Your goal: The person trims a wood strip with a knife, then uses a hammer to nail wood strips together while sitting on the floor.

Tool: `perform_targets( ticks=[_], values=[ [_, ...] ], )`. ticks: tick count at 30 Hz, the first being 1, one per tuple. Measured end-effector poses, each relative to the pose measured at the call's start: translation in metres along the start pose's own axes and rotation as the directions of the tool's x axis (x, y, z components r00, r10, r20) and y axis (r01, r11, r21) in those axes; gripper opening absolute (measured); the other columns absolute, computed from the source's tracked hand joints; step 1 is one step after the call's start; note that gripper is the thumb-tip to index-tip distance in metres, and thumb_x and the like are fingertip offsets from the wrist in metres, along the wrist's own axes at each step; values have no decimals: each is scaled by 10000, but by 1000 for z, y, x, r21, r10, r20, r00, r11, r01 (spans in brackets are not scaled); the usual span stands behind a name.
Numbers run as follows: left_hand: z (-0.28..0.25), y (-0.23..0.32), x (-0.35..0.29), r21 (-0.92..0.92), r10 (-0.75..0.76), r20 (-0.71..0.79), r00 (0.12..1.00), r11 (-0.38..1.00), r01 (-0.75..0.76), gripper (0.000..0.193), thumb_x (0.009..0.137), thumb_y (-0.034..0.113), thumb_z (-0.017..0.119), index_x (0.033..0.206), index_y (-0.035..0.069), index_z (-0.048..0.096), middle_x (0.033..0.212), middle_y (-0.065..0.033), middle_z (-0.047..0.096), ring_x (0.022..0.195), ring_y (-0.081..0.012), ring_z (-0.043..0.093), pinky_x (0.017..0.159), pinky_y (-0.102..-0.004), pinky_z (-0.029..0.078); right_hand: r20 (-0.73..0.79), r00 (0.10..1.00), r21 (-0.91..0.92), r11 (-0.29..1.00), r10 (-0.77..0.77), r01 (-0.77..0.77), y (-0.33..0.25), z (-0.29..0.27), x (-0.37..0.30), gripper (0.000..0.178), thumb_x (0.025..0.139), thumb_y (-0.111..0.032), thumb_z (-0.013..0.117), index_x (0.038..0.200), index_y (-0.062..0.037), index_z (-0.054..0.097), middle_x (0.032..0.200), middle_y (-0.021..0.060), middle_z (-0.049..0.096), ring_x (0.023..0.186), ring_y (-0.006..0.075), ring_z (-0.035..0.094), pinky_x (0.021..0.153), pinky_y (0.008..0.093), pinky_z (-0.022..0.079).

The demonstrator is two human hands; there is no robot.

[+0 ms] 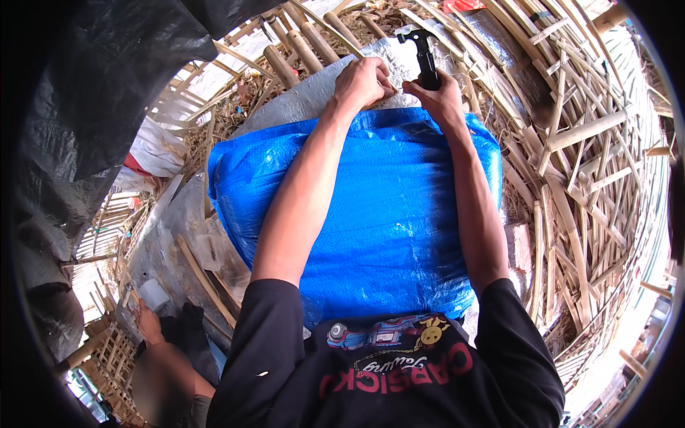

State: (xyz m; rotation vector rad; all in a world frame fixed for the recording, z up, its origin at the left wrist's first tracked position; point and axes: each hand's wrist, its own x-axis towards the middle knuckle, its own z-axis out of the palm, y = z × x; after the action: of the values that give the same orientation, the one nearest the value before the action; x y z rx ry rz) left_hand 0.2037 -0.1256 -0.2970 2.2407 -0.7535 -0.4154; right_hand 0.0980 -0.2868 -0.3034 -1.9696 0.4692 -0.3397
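Note:
My right hand [442, 98] is closed around the handle of a black claw hammer [426, 60], its head up and tilted to the left. To its left, my left hand [362, 82] has its fingers curled together over a pale surface. A thin bamboo strip [330, 30] runs from the far edge down to that hand and appears gripped in it; the fingers hide its near end. Something small and brownish shows under the left fingertips, too hidden to name. Both forearms reach over a large bundle wrapped in blue tarp [371, 214].
Cut bamboo poles [303, 46] lie beyond my left hand. Split bamboo pieces [585, 164] are heaped along the right. A black plastic sheet [85, 107] hangs at the left. At the lower left another person's hand [148, 322] is near a woven bamboo basket [107, 360].

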Motion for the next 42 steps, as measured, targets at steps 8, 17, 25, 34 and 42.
perform_targets(
  ticks=[8,17,25,34,42],
  values=[
    [3,-11,7,23,81,26,996,996,-82,221,749,166,809,954,103,755,874,-75,749,814,-189,714,738,-326,546,26,999,4,999,43,-43,4,7,6,299,728,-243,832,841,-15,676,701,58,694,602,111,637,566,275,510],
    [1,-14,7,124,50,34,998,991,-53,247,802,289,773,1001,143,763,905,-88,743,825,-218,713,749,-341,543,80,997,161,986,22,-34,0,10,5,319,778,-211,820,905,37,664,790,99,730,676,131,691,613,262,566],
    [-5,-19,13,187,-48,234,971,982,3,341,774,251,794,1111,262,742,897,-142,729,769,-230,695,712,-361,534,123,992,89,996,-1,-10,-8,9,11,378,762,-237,848,908,47,646,807,114,719,708,145,695,625,276,583],
    [2,-26,3,254,222,-85,971,948,-194,335,685,186,832,1014,211,777,959,-181,715,955,-296,682,868,-384,532,171,985,134,990,15,-38,-13,13,7,344,774,-195,842,912,50,644,805,97,703,710,129,678,630,273,595],
    [4,-24,2,196,105,-79,991,977,-88,551,658,230,863,1172,173,671,1175,-172,607,1209,-347,528,1046,-411,430,189,980,112,989,69,-91,-4,15,6,364,774,-249,845,906,27,647,795,65,675,723,126,671,679,273,588]
  ],
)
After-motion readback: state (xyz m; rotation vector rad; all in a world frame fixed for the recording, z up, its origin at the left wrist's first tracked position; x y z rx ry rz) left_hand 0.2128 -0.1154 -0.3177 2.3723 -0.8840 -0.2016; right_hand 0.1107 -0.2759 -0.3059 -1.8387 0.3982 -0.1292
